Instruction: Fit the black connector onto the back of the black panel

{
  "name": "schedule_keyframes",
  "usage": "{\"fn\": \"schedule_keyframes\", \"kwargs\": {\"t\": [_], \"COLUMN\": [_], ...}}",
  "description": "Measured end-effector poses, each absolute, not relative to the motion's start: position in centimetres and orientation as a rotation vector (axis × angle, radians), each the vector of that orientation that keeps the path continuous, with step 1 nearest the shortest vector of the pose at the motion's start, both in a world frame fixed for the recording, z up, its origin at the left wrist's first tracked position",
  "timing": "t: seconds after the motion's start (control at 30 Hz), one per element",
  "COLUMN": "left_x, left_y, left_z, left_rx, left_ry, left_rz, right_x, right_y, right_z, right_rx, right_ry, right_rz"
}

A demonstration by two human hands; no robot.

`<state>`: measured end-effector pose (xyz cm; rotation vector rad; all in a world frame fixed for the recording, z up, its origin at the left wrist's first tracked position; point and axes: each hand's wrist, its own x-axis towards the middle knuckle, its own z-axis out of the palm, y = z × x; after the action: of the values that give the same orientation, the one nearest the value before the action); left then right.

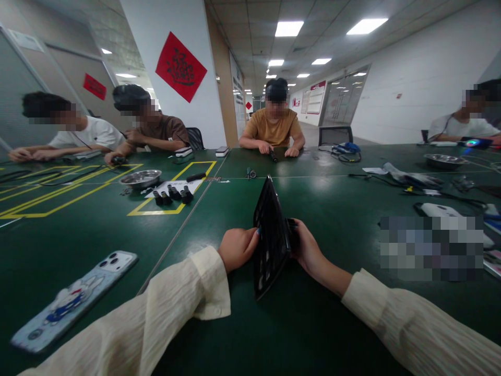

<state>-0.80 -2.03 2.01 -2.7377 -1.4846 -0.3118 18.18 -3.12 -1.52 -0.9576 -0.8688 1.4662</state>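
A black, flat rectangular panel [270, 245] stands tilted on edge above the green table, almost side-on to me. Around a dark block on the panel's right side, the fingers of my right hand [307, 245] are wrapped. My left hand [239, 247] is closed at the panel's left face, its thumb and fingertips pressed together there. A small blue spot shows at those fingertips; what they pinch, if anything, is too small to make out. The left face has several pale marks and recesses, partly dark.
A phone in a blue cartoon case [74, 300] lies at the left. Farther off are a metal bowl [141, 178], several black cylindrical parts [173, 195] and yellow tape outlines. Cables and a white object [442, 211] lie at the right. Several people sit around the table.
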Motion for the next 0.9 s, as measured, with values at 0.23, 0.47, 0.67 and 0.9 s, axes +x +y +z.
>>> {"fn": "schedule_keyframes", "kwargs": {"t": [0.23,0.47,0.67,0.9], "left_x": [-0.80,-0.74,-0.67,-0.82], "left_y": [-2.07,-1.97,-1.96,-1.88], "left_z": [1.93,1.92,1.83,1.71], "left_rx": [-2.760,-2.740,-2.754,-2.767], "left_ry": [-1.480,-1.568,-1.615,-1.570], "left_rz": [-0.340,-0.350,-0.381,-0.483], "right_x": [18.20,18.02,18.16,18.30], "right_y": [-3.16,-3.20,-3.17,-3.18], "right_z": [-1.57,-1.20,-1.55,-1.55], "right_rx": [-0.943,-0.964,-0.966,-0.994], "right_ry": [-0.870,-0.857,-0.867,-0.891], "right_rz": [1.480,1.460,1.456,1.452]}}
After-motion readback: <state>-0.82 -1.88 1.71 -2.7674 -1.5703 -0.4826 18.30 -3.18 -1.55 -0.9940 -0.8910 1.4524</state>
